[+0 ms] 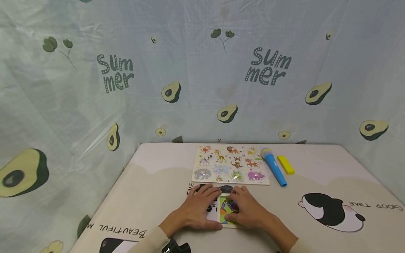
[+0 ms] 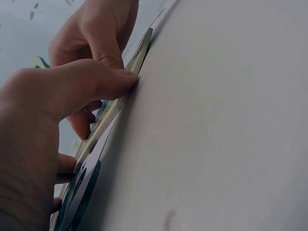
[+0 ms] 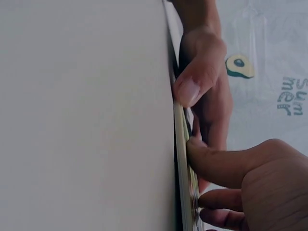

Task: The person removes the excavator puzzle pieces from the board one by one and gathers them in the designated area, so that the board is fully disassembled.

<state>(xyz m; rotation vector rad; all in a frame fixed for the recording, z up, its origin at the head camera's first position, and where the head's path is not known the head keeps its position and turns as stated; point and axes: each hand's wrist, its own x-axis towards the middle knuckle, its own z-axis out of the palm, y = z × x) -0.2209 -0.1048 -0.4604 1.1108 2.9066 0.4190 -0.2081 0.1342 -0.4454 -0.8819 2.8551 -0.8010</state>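
Observation:
A small picture puzzle board (image 1: 222, 211) with a pale frame and a green, purple and orange picture lies flat near the table's front. My left hand (image 1: 199, 209) holds its left side, thumb (image 2: 118, 79) against the near edge and fingers toward the far edge. Over the picture, my right hand (image 1: 248, 209) has its thumb (image 3: 211, 163) and bent fingertips touching the surface. That hand covers much of the board's right part, and whether it pinches a piece is hidden. In the left wrist view the board (image 2: 108, 115) appears nearly edge-on.
Beyond the hands lies a large animal peg puzzle (image 1: 229, 164). To its right are a blue toy microphone (image 1: 275, 168) and a yellow block (image 1: 286, 165). The pale tablecloth (image 1: 158, 189) bears printed dogs and lettering. A curtain (image 1: 196, 70) with avocado prints hangs behind the table.

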